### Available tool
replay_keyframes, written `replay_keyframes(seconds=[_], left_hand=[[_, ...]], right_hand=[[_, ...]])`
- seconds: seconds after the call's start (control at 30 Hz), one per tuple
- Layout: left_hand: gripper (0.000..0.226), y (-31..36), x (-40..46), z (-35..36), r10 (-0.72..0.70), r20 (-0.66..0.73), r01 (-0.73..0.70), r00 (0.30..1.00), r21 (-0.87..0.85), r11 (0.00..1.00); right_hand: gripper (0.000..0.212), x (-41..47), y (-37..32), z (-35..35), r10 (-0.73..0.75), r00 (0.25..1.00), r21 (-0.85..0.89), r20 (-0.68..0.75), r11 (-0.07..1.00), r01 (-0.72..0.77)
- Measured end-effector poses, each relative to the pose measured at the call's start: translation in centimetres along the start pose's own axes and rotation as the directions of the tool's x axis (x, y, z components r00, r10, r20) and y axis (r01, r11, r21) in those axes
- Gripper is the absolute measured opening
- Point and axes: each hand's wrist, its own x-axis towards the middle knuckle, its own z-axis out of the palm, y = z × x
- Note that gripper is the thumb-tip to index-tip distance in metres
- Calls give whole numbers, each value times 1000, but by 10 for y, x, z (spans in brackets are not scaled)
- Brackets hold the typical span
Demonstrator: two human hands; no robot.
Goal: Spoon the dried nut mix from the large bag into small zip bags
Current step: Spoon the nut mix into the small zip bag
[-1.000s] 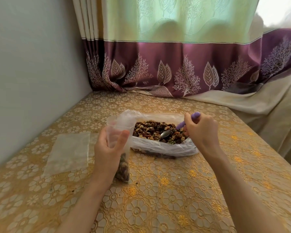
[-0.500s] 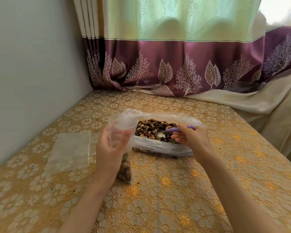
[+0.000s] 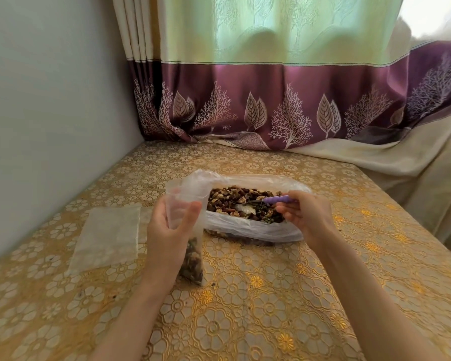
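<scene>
The bench (image 3: 323, 295) is running against a wall (image 3: 50, 100) on the left and a curtain (image 3: 271, 100) at the far edge, leaving bare cloth near and to the right. The large bag (image 3: 248, 227) of nut mix (image 3: 235, 198) is lying open at the middle. Flat empty zip bags (image 3: 107, 235) are lying left of it. The left hand (image 3: 167, 235) is gripping a small zip bag (image 3: 185, 220) upright, mouth open, just beside the large bag. The right hand (image 3: 307, 214) is pinching a purple-handled spoon (image 3: 261, 200), its bowl lying in the mix.
</scene>
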Motion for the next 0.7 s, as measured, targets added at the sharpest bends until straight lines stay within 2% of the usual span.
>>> replay_keyframes(seconds=[0.17,0.37,0.5,0.7], left_hand=[[67,0,0,0,-4,2,4,1000,3,1000],[88,-2,1,1,-12,-2,12,1000,20,1000],[78,-4,2,1,-42,-28,43,999,22,999],[89,-5,1,1,-70,15,69,997,9,998]], right_hand=[[24,-2,-4,0,-41,999,13,19,999,41],[19,-9,-12,5,-126,989,58,74,991,122],[21,-15,-27,10,-169,968,138,185,980,145],[29,-32,-44,20,-252,905,149,342,966,212]])
